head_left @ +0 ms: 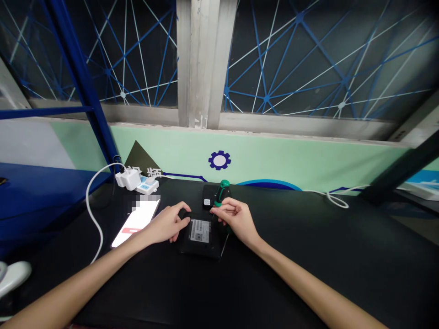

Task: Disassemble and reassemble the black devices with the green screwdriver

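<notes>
A flat black box-shaped device (213, 250) lies on the black tabletop, its white printed label (200, 230) facing up. My left hand (168, 224) rests at the device's upper left corner, thumb and index finger apart and touching it, the other fingers curled beside its edge. In my right hand (236, 217) is a screwdriver (223, 189) with a green and black handle, held nearly upright. Its shaft points down at the device's upper right corner; the fingers partly hide it. Below that hand, a second screwdriver (224, 245) lies along the device's right side, its handle mostly covered.
Behind the device sits a smaller black box (207, 196) with a white sticker. A phone (139, 221) with a lit screen lies left, near a white power strip (147, 185) and charger (128, 178). White cables (89, 201) loop at left and along the wall.
</notes>
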{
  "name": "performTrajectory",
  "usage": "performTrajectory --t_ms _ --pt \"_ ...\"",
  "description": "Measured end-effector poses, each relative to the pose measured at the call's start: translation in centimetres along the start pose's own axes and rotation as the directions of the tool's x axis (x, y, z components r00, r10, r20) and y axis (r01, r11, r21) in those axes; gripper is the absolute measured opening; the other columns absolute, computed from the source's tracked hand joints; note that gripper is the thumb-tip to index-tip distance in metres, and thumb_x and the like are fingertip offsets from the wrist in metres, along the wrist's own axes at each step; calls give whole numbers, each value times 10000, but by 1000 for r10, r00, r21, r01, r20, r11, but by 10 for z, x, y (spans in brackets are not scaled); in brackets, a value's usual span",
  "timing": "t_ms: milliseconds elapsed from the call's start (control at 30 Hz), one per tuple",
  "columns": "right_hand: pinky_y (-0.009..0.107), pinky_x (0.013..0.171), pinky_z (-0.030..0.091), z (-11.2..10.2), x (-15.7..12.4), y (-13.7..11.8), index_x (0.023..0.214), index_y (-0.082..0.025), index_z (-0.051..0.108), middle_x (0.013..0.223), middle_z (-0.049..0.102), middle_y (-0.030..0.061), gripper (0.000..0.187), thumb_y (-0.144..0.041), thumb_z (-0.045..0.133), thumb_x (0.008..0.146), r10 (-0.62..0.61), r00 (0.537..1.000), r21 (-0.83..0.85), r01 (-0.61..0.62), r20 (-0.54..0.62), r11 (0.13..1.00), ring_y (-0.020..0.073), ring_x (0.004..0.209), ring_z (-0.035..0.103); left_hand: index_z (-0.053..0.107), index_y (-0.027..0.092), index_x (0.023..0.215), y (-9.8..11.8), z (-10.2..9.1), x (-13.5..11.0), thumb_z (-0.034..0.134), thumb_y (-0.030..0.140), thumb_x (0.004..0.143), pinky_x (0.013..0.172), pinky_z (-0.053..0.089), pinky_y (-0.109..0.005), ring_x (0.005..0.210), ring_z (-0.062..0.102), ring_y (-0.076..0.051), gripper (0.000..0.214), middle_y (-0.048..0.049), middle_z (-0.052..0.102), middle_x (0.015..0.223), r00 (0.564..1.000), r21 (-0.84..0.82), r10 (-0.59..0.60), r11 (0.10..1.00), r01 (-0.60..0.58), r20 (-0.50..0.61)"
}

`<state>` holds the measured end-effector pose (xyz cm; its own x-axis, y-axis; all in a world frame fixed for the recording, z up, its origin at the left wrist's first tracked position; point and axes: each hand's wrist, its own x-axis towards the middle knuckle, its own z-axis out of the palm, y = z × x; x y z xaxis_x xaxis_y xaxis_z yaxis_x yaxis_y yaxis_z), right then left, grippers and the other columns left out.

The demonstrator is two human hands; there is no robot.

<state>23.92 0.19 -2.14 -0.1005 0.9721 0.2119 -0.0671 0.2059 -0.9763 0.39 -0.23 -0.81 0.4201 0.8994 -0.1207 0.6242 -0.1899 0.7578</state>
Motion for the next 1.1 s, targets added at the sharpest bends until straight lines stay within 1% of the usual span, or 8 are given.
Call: performTrajectory --t_ms 133,300,533,667,767,900,1100 --pt "230 459 450 0 -2 -2 772 -187 594 681 741 42 410 -466 871 653 8 1000 6 -8 5 1000 132 499 581 500 219 1182 1 0 -1 486 456 930 439 429 -209 398 563 -150 346 76 592 473 1000 14 12 1000 -12 -14" --pt "214 450 433 0 -3 -3 707 -171 611 795 782 96 390 -478 849 679 7 1000 13 -7 19 1000 116 508 581 526 213 1168 5 -2 -2 485 463 924 433 427 -214 392 564 -146 351 69 606 509 999 58 3 998 0 -37" --pt "215 439 425 0 -3 -2 743 -165 660 802 774 98 353 -477 825 717 -30 999 13 30 18 999 101 492 545 534 216 1172 3 -3 -2 470 466 934 456 449 -226 398 565 -144 351 70 610 530 999 89 27 996 -23 -44" --pt "216 440 425 0 -4 -4 704 -170 636 811 775 100 359 -480 818 726 -43 999 21 43 12 999 98 491 534 540 216 1163 3 -3 -3 476 461 932 457 449 -224 397 563 -141 343 71 608 534 999 91 25 996 -21 -46" --pt "213 437 418 0 -4 -6 666 -174 609 778 768 92 381 -488 817 727 -56 998 22 56 6 998 93 484 520 545 218 1158 3 -3 -2 478 464 931 450 441 -219 395 558 -139 341 72 607 537 998 98 33 995 -28 -49" --pt "221 442 422 -1 -5 -9 672 -172 620 757 759 89 387 -504 812 728 -71 997 5 71 -13 997 95 481 512 549 220 1158 0 -3 0 479 477 930 438 429 -216 389 549 -137 350 71 606 543 998 93 43 995 -39 -49" --pt "226 434 415 -1 -5 -9 662 -173 618 754 757 90 400 -521 804 727 -62 998 -10 62 7 998 97 474 504 547 220 1163 -2 -3 0 481 484 931 438 421 -213 397 552 -137 357 69 606 546 998 85 49 995 -45 -48"
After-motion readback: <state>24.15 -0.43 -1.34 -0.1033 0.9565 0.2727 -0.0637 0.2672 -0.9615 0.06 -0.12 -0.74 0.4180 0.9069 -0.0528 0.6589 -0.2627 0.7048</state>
